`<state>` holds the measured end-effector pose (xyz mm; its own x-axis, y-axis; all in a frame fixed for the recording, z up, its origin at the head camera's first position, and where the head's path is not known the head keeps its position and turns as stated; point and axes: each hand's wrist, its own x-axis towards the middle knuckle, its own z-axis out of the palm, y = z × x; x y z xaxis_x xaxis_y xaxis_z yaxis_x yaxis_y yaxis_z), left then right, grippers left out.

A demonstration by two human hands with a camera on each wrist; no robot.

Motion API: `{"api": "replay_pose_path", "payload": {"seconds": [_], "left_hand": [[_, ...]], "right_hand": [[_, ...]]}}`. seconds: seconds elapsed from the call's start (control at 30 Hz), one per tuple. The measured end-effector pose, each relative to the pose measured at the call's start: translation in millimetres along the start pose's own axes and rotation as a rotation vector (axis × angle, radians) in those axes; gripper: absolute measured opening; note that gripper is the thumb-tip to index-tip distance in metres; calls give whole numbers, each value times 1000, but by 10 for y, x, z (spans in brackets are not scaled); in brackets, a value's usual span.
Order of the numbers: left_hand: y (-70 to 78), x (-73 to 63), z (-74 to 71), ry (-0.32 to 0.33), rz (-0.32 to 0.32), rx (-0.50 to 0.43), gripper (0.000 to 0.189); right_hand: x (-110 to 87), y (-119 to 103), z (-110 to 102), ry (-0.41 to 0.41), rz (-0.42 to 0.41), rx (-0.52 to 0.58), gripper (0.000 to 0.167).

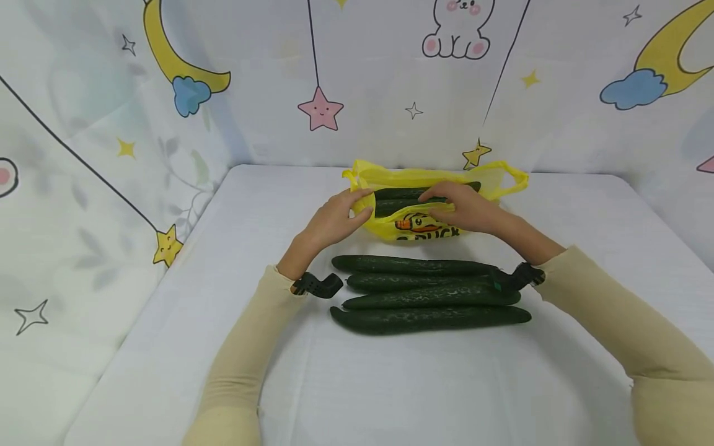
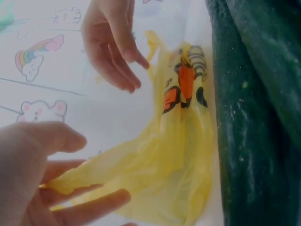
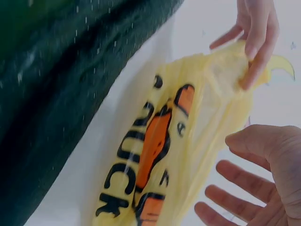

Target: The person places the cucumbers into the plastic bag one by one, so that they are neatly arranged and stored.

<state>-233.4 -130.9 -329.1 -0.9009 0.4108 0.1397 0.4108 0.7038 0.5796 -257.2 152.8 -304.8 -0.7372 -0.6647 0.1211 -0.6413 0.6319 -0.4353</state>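
A yellow plastic bag with a printed duck lies at the back of the table, its mouth gaping, with two dark green cucumbers visible inside. My left hand is at the bag's left handle; in the left wrist view a yellow strip passes between its spread fingers, the thumb held apart. My right hand reaches over the bag's mouth at its right part, fingers loosely bent. In the right wrist view that hand has thumb and fingers apart, with nothing between them.
Several more cucumbers lie side by side across the white table, just in front of the bag and below both wrists. Behind the table hangs a patterned cloth with stars and moons. A black wrist camera sits close above the cucumbers' left ends.
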Motion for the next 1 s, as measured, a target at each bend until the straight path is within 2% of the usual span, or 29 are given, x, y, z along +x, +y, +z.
{"api": "replay_pose_path", "payload": {"seconds": [0.13, 0.3, 0.5, 0.6, 0.73, 1.0], "left_hand": [[-2, 3, -3, -2, 0, -7, 50], [-6, 5, -4, -5, 6, -5, 50], [-4, -3, -7, -1, 4, -3, 50], [-7, -6, -8, 1, 1, -4, 50], [-12, -7, -7, -2, 0, -2, 50], [-5, -6, -5, -2, 5, 1, 50]], "right_hand": [[-50, -134, 19, -52, -16, -44, 29], [-116, -257, 68, -165, -42, -76, 29], [-177, -283, 147, -216, -97, -85, 30], [-204, -273, 188, -263, -74, -38, 31], [-257, -258, 241, -346, 0, 34, 35], [-296, -210, 344, -440, 10, -2, 37]]}}
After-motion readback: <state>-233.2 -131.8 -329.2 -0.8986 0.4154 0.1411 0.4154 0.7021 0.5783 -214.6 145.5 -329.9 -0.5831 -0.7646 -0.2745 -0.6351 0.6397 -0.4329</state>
